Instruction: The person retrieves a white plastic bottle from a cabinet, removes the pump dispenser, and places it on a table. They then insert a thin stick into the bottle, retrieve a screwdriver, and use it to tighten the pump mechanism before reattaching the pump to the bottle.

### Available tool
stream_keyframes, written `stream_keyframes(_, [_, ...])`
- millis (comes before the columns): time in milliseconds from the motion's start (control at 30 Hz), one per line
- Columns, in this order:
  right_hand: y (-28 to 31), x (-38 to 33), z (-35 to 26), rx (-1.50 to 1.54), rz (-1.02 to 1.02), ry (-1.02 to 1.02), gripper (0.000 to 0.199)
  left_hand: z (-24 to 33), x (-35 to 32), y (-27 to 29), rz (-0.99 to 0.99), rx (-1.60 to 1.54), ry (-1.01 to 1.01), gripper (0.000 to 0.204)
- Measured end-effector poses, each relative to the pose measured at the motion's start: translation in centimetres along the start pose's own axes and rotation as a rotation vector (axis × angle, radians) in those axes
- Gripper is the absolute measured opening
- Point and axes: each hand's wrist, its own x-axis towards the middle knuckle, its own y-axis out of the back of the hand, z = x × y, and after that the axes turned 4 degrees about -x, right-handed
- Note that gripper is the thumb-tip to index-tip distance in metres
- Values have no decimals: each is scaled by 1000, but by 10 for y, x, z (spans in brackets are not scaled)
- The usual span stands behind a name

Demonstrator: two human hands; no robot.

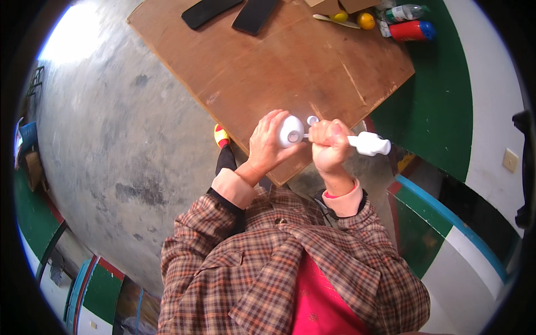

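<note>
My left hand [268,139] is wrapped round a white rounded bottle [283,126] over the near corner of the wooden table. The bottle's round mouth faces up toward me. Close to its right, my right hand [329,144] is closed in a fist on a white pump-like piece [371,144], whose wider end sticks out to the right. A thin white stem shows between that fist and the bottle; I cannot tell whether it touches the bottle. Just beyond the right fist is a small white ring-shaped piece [312,120], partly hidden at its lower edge.
The brown wooden table [268,72] has two black phone-like slabs [255,17] at its far side. Far right are an open cardboard box [357,4], an orange [365,21], a yellow-green fruit [339,17], a clear plastic bottle [406,12] and a red-and-blue container [412,31]. A green-and-white wall stands right.
</note>
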Motion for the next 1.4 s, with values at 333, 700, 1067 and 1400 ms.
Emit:
stream_keyframes(333, [14, -7, 10, -334, -59, 108, 28, 4, 3, 0, -55, 17, -140, 58])
stream_keyframes(700, [38, 16, -9, -449, 215, 76, 14, 0, 3, -10, -6, 10, -127, 43])
stream_keyframes(1067, [157, 88, 106, -1142, 161, 134, 12, 6, 10, -10, 57, -32, -70, 39])
stream_keyframes(1400, [177, 97, 109, -1349, 46, 48, 19, 12, 4, -24, 124, -21, 56, 47])
